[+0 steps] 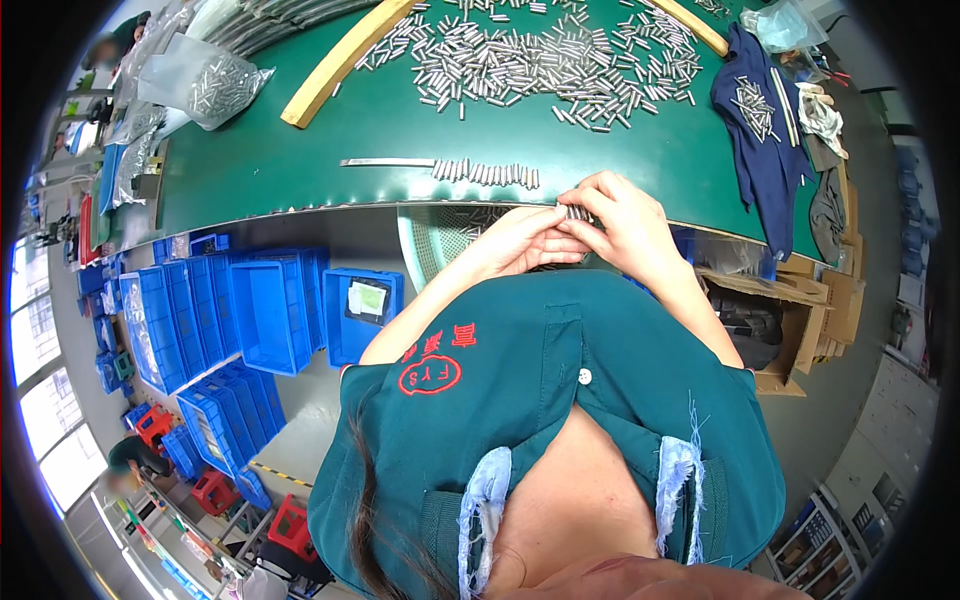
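Both hands meet just in front of the table's near edge, around a short row of small metal pins [577, 212]. My right hand [632, 222] is closed, its thumb and fingers pinching the pins. My left hand [528, 242] is closed at the other end of that row; its fingers partly hide what lies in the palm. On the green table [250, 165] ahead, more metal pins [487, 174] lie side by side in a line, beside a thin metal strip [385, 162]. Farther back spreads a large heap of loose pins [560, 60].
Wooden bars [345, 65] flank the heap. A clear bag of pins [222, 88] lies at left; a dark blue cloth [745, 130] carries pins at right. Below the table edge sits a pale green basket [415, 245]. Blue bins [275, 315] and a cardboard box [790, 300] stand lower.
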`<state>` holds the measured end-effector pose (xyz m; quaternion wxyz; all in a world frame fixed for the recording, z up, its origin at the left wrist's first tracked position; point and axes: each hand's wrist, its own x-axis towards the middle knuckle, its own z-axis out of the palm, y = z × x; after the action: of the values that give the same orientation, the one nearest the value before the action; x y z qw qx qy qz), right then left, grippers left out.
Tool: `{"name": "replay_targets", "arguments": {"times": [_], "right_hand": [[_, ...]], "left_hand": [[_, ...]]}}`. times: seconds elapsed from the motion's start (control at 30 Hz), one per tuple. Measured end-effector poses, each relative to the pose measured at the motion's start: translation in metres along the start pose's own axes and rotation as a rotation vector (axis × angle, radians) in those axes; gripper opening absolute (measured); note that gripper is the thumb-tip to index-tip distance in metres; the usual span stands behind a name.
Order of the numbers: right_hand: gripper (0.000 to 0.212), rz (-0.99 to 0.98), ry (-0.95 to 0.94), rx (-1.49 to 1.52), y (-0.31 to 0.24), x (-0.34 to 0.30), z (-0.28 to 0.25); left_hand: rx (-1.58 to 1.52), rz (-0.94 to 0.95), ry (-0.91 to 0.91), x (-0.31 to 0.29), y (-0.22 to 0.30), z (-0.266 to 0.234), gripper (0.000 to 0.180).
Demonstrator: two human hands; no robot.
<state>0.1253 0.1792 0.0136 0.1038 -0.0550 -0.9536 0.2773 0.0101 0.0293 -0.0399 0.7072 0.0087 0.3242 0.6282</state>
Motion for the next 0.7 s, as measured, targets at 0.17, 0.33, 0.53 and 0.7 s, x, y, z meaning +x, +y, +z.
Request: {"name": "replay_targets", "arguments": {"times": [0.17, 0.33, 0.53, 0.7], "right_hand": [[0.029, 0.065, -0.053, 0.117, -0.001, -0.004, -0.005], [0.032, 0.105, -0.049, 0.173, -0.005, -0.008, -0.004], [0.042, 0.164, -0.065, 0.519, -0.003, -0.002, -0.006], [0.036, 0.15, -0.031, 0.621, -0.004, 0.008, -0.007]], "left_hand": [[0.116, 0.045, 0.091, -0.002, -0.003, 0.012, 0.033], [0.403, 0.128, 0.101, -0.005, -0.005, 0.007, 0.03], [0.553, 0.29, 0.069, -0.015, 0.013, 0.013, 0.026], [0.634, 0.401, 0.102, -0.024, 0.025, 0.023, 0.024]]}}
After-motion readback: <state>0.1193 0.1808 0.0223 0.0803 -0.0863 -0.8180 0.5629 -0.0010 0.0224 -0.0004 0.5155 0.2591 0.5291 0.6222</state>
